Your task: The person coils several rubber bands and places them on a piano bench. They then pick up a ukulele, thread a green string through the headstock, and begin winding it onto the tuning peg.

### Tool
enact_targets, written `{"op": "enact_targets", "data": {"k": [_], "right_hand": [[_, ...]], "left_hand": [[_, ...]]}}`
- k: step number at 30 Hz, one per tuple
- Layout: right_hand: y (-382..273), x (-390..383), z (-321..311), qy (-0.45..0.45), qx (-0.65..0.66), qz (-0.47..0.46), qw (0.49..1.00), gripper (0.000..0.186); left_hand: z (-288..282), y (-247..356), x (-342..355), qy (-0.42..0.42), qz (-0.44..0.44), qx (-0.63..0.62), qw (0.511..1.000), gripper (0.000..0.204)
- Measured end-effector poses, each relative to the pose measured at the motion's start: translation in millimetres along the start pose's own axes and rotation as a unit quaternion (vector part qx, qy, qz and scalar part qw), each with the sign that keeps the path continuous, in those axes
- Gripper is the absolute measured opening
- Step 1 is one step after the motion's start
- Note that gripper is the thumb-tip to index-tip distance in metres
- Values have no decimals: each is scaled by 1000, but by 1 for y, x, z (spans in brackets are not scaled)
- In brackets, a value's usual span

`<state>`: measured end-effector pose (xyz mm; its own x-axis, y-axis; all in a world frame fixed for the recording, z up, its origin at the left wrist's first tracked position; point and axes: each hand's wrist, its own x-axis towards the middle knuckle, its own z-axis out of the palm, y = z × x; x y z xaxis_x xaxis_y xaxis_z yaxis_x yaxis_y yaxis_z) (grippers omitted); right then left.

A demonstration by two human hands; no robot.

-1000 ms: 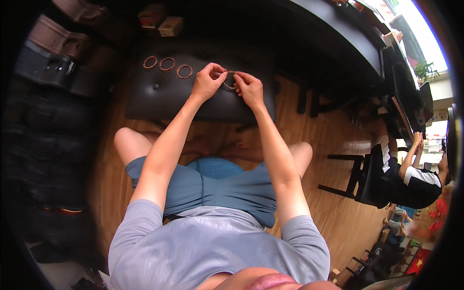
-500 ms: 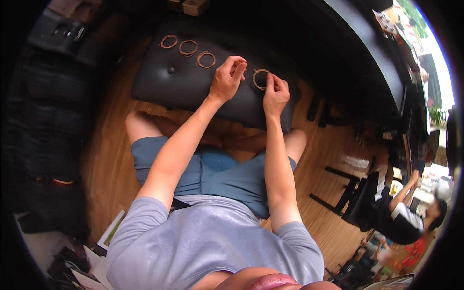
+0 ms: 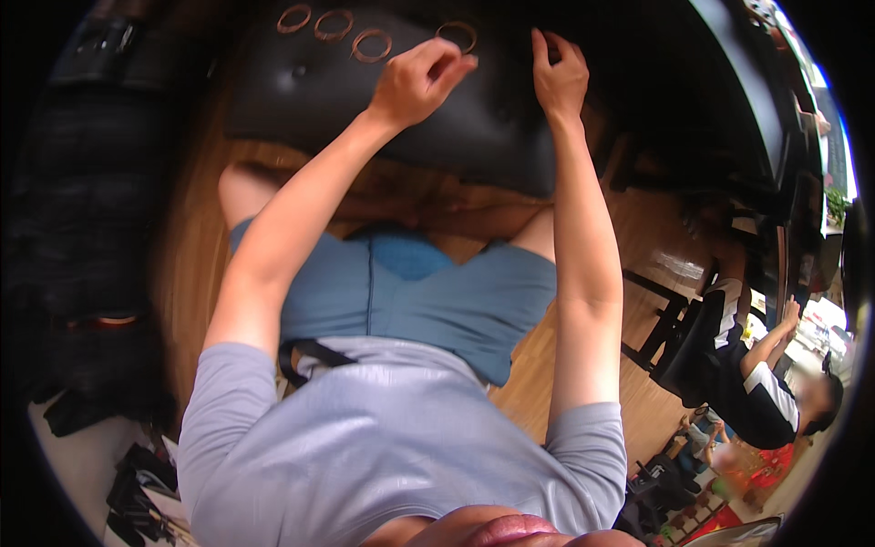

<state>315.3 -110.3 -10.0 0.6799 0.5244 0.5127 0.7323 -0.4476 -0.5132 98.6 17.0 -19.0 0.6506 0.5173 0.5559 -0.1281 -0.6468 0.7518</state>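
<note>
1. Rings [image 3: 371, 61], thin, round and coppery-brown, four in all, lie on top of a long black padded bench [image 3: 410, 128] with a soft sheen and a sunken button; it stands on a light-brown wooden plank floor [image 3: 529, 383].
2. Close against the bench's near side sits the person, in a pale grey T-shirt [image 3: 392, 447] and blue-grey cloth shorts [image 3: 419, 305], bare legs bent.
3. Well off to the bench's right, another person in a black-and-white top [image 3: 740, 387] sits on a black chair.
4. Over the middle of the bench is the left hand [image 3: 415, 84], fingers curled, with a dark hollow between them and the outstretched thumb.
5. At the bench's right end is the right hand [image 3: 561, 80], its raised fingers and thumb apart.
6. Three rings sit in a slanting row toward the bench's far left, well apart from both hands.
7. Nearer the bench's middle lies the fourth ring [image 3: 473, 36], just beyond the left fingertips; I cannot tell whether they touch it.
</note>
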Motion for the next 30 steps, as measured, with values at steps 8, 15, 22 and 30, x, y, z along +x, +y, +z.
{"op": "enact_targets", "data": {"k": [8,15,22,30], "right_hand": [[51,-27,7,-18,-45,-23,999,46],[36,-31,-6,-38,-73,-36,996,41],[37,-23,-2,-32,-70,-56,995,37],[42,-30,7,-36,-112,-69,991,35]], "left_hand": [[-9,-5,9,-145,261,212,930,40],[-11,9,21,-231,284,186,912,42],[-9,7,18,-216,278,198,915,34],[-13,7,14,-130,255,203,936,24]]}}
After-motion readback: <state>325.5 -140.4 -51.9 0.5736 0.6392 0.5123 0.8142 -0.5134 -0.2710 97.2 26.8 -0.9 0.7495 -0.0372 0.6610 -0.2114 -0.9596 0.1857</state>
